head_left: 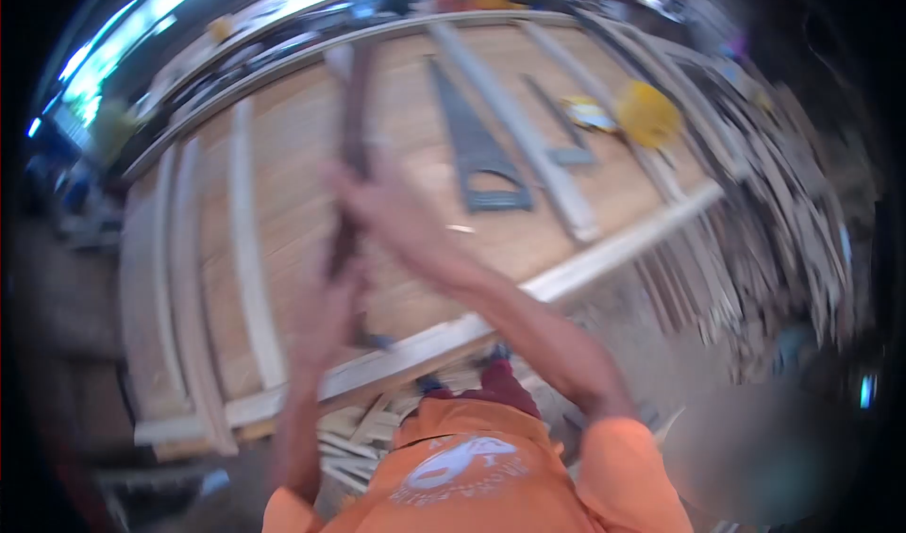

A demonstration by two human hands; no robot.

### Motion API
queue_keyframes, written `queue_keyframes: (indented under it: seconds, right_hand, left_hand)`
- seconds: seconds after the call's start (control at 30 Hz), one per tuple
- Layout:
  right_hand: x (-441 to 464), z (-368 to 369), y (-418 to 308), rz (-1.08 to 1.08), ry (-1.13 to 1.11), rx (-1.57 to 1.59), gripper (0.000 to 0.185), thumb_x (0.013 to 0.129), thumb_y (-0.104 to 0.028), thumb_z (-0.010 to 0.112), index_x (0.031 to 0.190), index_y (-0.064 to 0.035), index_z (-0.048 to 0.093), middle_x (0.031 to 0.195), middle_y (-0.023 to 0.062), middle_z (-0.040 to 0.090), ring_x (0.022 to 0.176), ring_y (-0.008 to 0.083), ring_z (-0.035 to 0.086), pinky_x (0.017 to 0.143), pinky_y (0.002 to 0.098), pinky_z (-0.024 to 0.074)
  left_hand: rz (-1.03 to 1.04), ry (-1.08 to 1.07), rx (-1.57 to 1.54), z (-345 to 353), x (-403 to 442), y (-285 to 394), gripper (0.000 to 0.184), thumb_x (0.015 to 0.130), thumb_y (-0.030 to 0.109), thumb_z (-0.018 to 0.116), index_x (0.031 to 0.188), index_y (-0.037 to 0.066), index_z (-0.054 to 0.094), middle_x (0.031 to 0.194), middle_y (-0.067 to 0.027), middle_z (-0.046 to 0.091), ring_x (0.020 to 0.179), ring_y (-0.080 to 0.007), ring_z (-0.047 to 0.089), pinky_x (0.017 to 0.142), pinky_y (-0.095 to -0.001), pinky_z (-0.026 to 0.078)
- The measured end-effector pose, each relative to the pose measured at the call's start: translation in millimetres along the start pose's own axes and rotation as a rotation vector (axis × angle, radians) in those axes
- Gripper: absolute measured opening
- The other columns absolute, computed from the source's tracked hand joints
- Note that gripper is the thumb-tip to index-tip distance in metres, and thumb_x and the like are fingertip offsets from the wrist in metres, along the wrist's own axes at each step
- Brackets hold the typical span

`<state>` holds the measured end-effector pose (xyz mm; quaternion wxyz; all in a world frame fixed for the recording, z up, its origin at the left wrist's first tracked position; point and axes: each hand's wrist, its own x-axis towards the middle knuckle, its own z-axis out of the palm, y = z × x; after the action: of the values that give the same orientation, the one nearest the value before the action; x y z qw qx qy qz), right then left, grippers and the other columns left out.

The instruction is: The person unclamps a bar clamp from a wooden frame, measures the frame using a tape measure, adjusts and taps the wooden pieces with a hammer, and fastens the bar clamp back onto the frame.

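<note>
A dark brown wooden strip (356, 104), blurred by motion, stands roughly upright in the view over the large plywood panel (406, 278). My right hand (368, 193) reaches in from the right and is closed around the strip's middle. Lower down, my left hand (335, 292) is closed at the strip's near end; its fingers are smeared. To the right of my hands, a handsaw (458, 123) with a grey handle lies on the panel. Pale battens (247, 241) lie across the panel on both sides. A small dark blue object (377, 341) sits at the near edge, by my left hand.
A square-like tool (569, 156), a yellow tape roll (589, 114) and a round yellow object (648, 115) lie toward the right. A pale beam (415, 349) lines the near edge. Stacked wood strips (793, 184) fill the right side; offcuts (349, 448) lie on the floor below.
</note>
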<state>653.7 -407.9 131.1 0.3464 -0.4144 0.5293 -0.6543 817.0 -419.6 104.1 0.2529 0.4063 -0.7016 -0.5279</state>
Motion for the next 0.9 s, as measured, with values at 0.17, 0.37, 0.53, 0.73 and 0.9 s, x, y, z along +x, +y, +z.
queue_keyframes:
  seconds: [0.17,0.37,0.53,0.73,0.9]
  right_hand:
    - [-32.9,-21.1,-9.4,-0.144,-0.029,-0.134,0.048,0.104,-0.031,0.066,0.135,0.0039,0.057,0.11,0.0111,0.07,0.104,0.0166,0.066,0.092,0.0346,0.0542]
    - [-131.0,-103.3,-32.1,0.162,-0.204,0.01,0.032,0.106,-0.021,0.062,0.124,0.0037,0.068,0.102,0.0105,0.076,0.102,0.0163,0.072,0.09,0.031,0.056]
    - [-215.7,-165.5,-27.6,0.258,0.022,0.063,0.033,0.107,-0.026,0.063,0.127,-0.0001,0.068,0.103,0.0084,0.076,0.1,0.0154,0.071,0.09,0.0318,0.0561]
    - [-268.2,-187.5,-14.3,0.324,0.206,0.024,0.031,0.107,-0.024,0.063,0.129,-0.0019,0.069,0.104,0.0068,0.076,0.098,0.0141,0.071,0.091,0.0308,0.0554]
    - [-264.3,-182.6,-20.5,0.329,0.246,-0.031,0.03,0.105,-0.019,0.064,0.128,-0.0008,0.069,0.103,0.0086,0.076,0.099,0.0143,0.07,0.091,0.031,0.055]
  left_hand:
    - [0.099,0.099,-0.052,-39.9,88.1,-40.6,0.04,0.096,0.025,0.071,0.119,-0.004,0.058,0.081,-0.0036,0.061,0.068,-0.0131,0.058,0.061,-0.0303,0.047]
    - [-0.015,0.178,0.196,-40.3,171.7,-111.3,0.021,0.087,0.011,0.067,0.094,0.002,0.049,0.077,-0.0049,0.053,0.061,-0.0144,0.053,0.056,-0.0327,0.045]
    - [0.042,0.181,0.604,-38.1,215.0,-148.6,0.032,0.088,0.017,0.071,0.106,-0.005,0.056,0.091,-0.0224,0.065,0.078,-0.0309,0.069,0.069,-0.0436,0.055]
    - [0.099,0.131,1.125,-12.2,203.0,-124.2,0.04,0.092,0.027,0.075,0.11,-0.007,0.063,0.112,-0.0321,0.069,0.103,-0.0459,0.07,0.09,-0.0545,0.055]
    - [0.195,0.081,1.085,-16.7,193.3,-134.8,0.035,0.096,0.031,0.072,0.106,-0.002,0.066,0.104,-0.0251,0.07,0.099,-0.0455,0.068,0.085,-0.0554,0.054]
